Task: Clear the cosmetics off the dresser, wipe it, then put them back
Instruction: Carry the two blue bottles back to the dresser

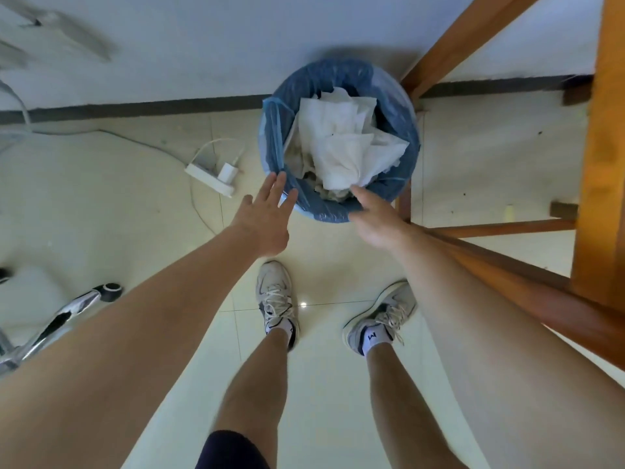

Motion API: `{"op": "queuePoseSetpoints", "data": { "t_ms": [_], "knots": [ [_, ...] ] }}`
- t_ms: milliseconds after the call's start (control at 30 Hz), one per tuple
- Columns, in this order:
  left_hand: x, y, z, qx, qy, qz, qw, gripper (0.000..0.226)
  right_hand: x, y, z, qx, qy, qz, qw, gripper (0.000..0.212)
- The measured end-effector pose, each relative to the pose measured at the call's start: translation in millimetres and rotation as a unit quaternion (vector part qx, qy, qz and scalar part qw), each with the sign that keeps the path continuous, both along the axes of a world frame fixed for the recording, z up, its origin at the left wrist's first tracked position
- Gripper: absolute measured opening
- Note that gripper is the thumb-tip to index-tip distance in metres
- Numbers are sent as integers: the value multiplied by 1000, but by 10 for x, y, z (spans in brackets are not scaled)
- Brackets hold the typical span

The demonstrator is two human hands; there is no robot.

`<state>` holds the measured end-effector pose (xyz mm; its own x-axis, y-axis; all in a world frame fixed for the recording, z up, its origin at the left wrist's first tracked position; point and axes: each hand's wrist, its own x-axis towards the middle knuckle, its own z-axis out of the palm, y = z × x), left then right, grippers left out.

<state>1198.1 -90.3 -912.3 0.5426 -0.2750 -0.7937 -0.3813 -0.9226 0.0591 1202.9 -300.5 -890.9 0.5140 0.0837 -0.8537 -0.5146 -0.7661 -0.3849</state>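
Blue-lined bin [338, 211] w/ crumpled tissues [341, 143], left hand [263, 221] spread, right hand [375, 221] – grip unclear

Right hand [373, 221] fingertips hidden in the bin's [270, 143] crumpled tissues [341, 147]; grip unreadable. Wooden frame [605, 164] cut off top and right. Chair base [50, 326] cropped left. Top-left objects blurred.

glossy tiled floor [314, 333], crumpled paper [345, 147], wooden frame [605, 164]

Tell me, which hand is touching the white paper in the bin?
The right hand: its fingertips reach the crumpled white paper inside the blue-lined bin. The left hand is spread open at the bin's outer rim.
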Motion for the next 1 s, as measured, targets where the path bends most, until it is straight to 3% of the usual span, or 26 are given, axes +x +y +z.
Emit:
{"op": "queuePoseSetpoints", "data": {
  "t_ms": [133, 200, 300, 433, 567, 667, 833, 1000],
  "knots": [
    [16, 108, 303, 26, -35, -35, 998, 73, -54, -45, 195, -70, -26, 96, 993, 52],
    [58, 161, 619, 19, -95, -24, 995, 71, -74, -39, 488, -115, -123, 90, 982, 53],
    [210, 193, 1283, -79, -223, 55, 970, 66, -2, -26, 1080, -140, -300, 62, 941, 55],
    [508, 192, 2536, -154, -353, 85, 919, 64, 184, -4, 2281, -152, -421, 68, 892, 56],
    [614, 155, 3822, -182, -416, 87, 887, 62, 148, -26, 3558, -182, -477, 83, 856, 56],
    [706, -90, 4613, -215, -457, 72, 860, 61, 86, -192, 4465, -216, -536, 96, 810, 56],
    [773, -930, 5675, -290, -511, 10, 809, 61, -171, -991, 5507, -310, -601, 21, 736, 56],
    [541, -1890, 6142, -381, -506, 3, 774, 61, -576, -2066, 5782, -355, -561, -59, 745, 62]
  ]
}}
